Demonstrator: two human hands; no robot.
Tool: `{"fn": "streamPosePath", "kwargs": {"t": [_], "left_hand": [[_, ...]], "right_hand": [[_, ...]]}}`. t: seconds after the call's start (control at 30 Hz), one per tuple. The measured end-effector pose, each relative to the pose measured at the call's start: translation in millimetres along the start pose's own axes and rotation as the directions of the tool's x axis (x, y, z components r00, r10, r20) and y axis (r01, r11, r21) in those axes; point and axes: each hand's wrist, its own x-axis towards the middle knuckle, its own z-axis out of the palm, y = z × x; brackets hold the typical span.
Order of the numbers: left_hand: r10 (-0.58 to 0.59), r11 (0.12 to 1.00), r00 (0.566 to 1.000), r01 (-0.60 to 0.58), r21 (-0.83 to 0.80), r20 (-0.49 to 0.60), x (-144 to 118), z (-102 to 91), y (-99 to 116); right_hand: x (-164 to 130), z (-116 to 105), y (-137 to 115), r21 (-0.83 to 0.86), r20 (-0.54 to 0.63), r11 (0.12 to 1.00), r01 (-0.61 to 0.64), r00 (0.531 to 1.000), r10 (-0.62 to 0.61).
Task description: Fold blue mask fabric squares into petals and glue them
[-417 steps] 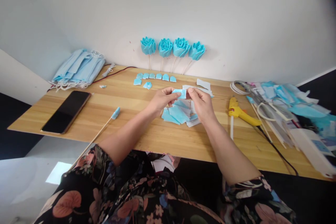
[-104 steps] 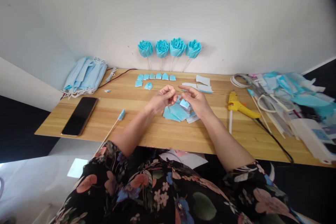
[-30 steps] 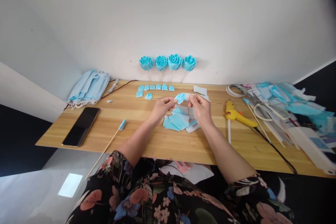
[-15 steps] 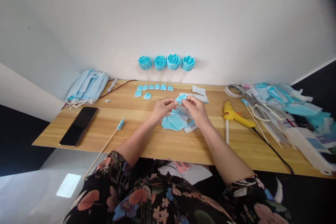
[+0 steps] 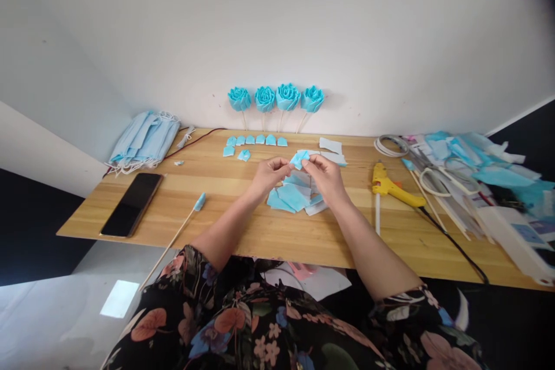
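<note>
Both hands have drawn closer together since a second ago, and the blue piece between them now looks more folded. Behind everything stands a plain white wall (image 5: 277,23), with dark floor showing at the far left and right and a pale floor patch at lower left. A long wooden table (image 5: 243,231) runs along the wall. At its right end lies a clutter of blue and white scraps (image 5: 477,167); at its left end sits a stack of masks (image 5: 145,139), with a dark phone (image 5: 132,203) lying flat nearer the front edge. Four blue roses (image 5: 276,97) on sticks lean against the wall at the back centre, and a row of small folded petals (image 5: 255,140) lies just before them. A yellow glue gun (image 5: 396,188) lies right of centre, its cord trailing off the front edge. A stick (image 5: 173,240) with a blue tip overhangs the front edge on the left. At centre lies a pile of cut squares (image 5: 292,196). Above that pile, the left hand (image 5: 269,173) and right hand (image 5: 325,176) each pinch one small blue piece (image 5: 300,159) between thumb and fingertips, held clear of the table.
</note>
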Motion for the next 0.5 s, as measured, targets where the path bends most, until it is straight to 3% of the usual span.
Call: {"fn": "streamPosePath", "kwargs": {"t": [0.5], "left_hand": [[0.028, 1.000, 1.000, -0.028, -0.012, -0.002, -0.8, 1.5, -0.5]], "right_hand": [[-2.0, 2.6, -4.4, 0.140, -0.003, 0.990, -0.004, 1.000, 0.005]]}}
